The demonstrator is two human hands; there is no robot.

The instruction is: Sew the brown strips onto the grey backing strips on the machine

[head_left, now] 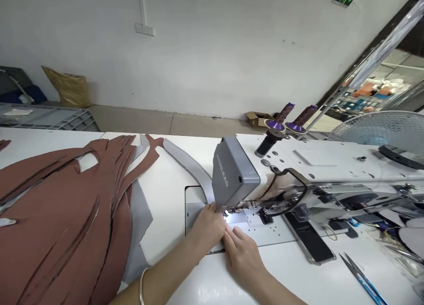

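My left hand [208, 225] rests on the sewing machine's metal plate [258, 234], its fingers closed on the near end of a long curved grey strip [188, 161]. The strip runs back across the table to a brown piece [150, 157]. Beside it, my right hand [243, 254] lies low on the plate with its fingers drawn together, touching the left hand near the needle. What its fingertips hold is hidden. Above both hands stands the head of the sewing machine [228, 172], its lamp lighting the needle area.
Brown cut pieces [66, 221] with grey undersides pile up on the left. To the right lie a phone [311, 239] and blue-handled thread snips [362, 278]. Two thread cones [304, 117] stand behind the machine. A fan [380, 130] is at the far right, a grey crate [49, 117] at the left.
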